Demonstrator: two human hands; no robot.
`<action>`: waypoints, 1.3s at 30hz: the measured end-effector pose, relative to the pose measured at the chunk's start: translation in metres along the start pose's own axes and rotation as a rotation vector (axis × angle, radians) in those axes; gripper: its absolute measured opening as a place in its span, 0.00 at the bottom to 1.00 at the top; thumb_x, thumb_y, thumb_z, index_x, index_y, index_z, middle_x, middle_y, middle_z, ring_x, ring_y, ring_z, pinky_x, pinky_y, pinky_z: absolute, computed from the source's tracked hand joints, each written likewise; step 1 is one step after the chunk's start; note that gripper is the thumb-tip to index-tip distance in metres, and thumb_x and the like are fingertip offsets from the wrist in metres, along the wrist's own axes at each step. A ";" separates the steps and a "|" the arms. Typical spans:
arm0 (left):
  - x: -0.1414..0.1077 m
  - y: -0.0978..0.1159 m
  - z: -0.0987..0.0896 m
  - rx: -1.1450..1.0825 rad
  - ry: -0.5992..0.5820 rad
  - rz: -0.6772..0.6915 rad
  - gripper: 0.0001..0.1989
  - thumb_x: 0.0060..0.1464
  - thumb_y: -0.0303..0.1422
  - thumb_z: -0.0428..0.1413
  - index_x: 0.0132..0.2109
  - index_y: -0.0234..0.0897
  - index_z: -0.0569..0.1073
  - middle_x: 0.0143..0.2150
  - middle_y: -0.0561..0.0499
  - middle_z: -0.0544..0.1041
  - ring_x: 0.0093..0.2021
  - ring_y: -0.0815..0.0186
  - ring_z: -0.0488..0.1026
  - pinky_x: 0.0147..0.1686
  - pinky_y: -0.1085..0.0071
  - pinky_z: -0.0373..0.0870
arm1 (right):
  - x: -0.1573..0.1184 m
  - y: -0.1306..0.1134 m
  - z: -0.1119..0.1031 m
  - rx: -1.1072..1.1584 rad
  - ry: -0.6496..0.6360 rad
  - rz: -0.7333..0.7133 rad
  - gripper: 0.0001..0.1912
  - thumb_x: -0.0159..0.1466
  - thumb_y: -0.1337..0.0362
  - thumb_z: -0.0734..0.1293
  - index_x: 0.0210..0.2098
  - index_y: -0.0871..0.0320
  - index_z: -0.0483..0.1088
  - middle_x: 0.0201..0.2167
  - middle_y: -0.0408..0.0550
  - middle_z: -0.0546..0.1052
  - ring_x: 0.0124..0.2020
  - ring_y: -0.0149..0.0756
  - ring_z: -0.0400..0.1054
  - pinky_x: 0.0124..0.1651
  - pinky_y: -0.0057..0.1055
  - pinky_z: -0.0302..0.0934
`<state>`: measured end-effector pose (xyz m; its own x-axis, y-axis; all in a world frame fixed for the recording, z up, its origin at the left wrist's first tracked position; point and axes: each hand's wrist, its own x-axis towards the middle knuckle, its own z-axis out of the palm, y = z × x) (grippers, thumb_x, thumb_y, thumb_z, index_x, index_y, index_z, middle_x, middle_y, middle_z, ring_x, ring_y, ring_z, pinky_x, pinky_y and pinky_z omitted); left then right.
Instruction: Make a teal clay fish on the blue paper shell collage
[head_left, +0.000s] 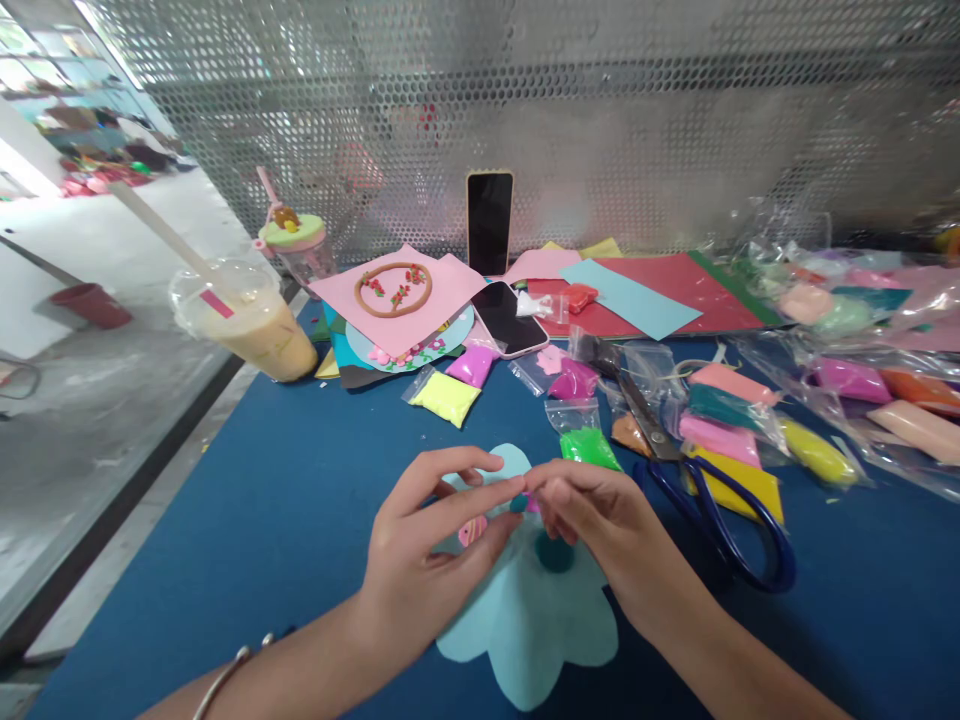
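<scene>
Over the pale blue paper flower (527, 620), the left hand (420, 530) has its fingers loosely spread, one fingertip meeting the tips of the right hand (604, 520). The right hand's fingers are curled close together beside a magenta bit (533, 502); whether they pinch it, I cannot tell. If they do, too hard a squeeze could flatten it, for it looks soft.

The flower lies on the blue tabletop (300, 520) beneath both hands. A pink striped piece (472, 531) sits under the left hand's fingers, so a dropped thumb might smear it; the dark teal disc (555, 553) near the right hand runs a similar risk. With neither palm visibly pinning the paper, a sideways brush could shift it.

Farther out, the scissors (784, 560) lie close to the right forearm, where a sweep could knock them. The drink cup (281, 345) stands near the table's left edge; a bump there might spill it.
</scene>
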<state>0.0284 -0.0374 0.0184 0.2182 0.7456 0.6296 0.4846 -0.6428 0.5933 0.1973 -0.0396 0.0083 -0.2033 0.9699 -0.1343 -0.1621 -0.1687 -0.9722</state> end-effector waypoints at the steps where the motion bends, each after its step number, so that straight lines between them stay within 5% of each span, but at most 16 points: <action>1: 0.000 0.000 0.000 0.002 0.004 -0.004 0.11 0.51 0.25 0.60 0.41 0.41 0.78 0.40 0.49 0.75 0.33 0.70 0.74 0.29 0.75 0.74 | 0.000 -0.002 -0.002 -0.010 0.043 0.005 0.18 0.59 0.48 0.66 0.30 0.58 0.76 0.19 0.41 0.66 0.20 0.26 0.55 0.22 0.25 0.51; 7: -0.001 0.000 0.000 -0.024 -0.004 -0.032 0.09 0.49 0.24 0.61 0.39 0.40 0.78 0.40 0.49 0.74 0.32 0.71 0.73 0.27 0.76 0.73 | 0.001 -0.013 -0.011 0.001 0.254 0.053 0.17 0.56 0.49 0.68 0.31 0.57 0.76 0.19 0.40 0.63 0.21 0.28 0.55 0.25 0.27 0.53; 18: 0.000 -0.001 0.001 -0.070 -0.046 -0.038 0.09 0.49 0.24 0.60 0.39 0.40 0.78 0.42 0.49 0.73 0.33 0.70 0.72 0.34 0.73 0.75 | -0.002 -0.015 -0.003 -0.143 -0.063 0.077 0.13 0.54 0.54 0.71 0.28 0.58 0.75 0.22 0.43 0.72 0.23 0.27 0.59 0.25 0.26 0.54; 29: -0.001 0.000 0.001 -0.102 -0.047 -0.093 0.13 0.50 0.24 0.59 0.43 0.41 0.77 0.42 0.47 0.73 0.35 0.68 0.73 0.27 0.76 0.75 | 0.000 -0.010 -0.006 -0.175 0.067 0.046 0.14 0.54 0.52 0.71 0.25 0.57 0.75 0.21 0.44 0.71 0.23 0.29 0.60 0.24 0.27 0.54; 39: -0.019 0.012 0.004 -0.138 -0.345 -0.136 0.31 0.52 0.24 0.53 0.63 0.42 0.60 0.63 0.42 0.61 0.50 0.59 0.71 0.34 0.72 0.77 | 0.006 -0.006 -0.009 -0.142 0.152 0.008 0.08 0.50 0.57 0.73 0.24 0.55 0.76 0.17 0.41 0.71 0.20 0.27 0.63 0.23 0.23 0.58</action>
<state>0.0336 -0.0588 0.0119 0.4431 0.8257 0.3490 0.4157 -0.5342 0.7361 0.2057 -0.0313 0.0112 -0.0539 0.9858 -0.1588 -0.0216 -0.1602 -0.9869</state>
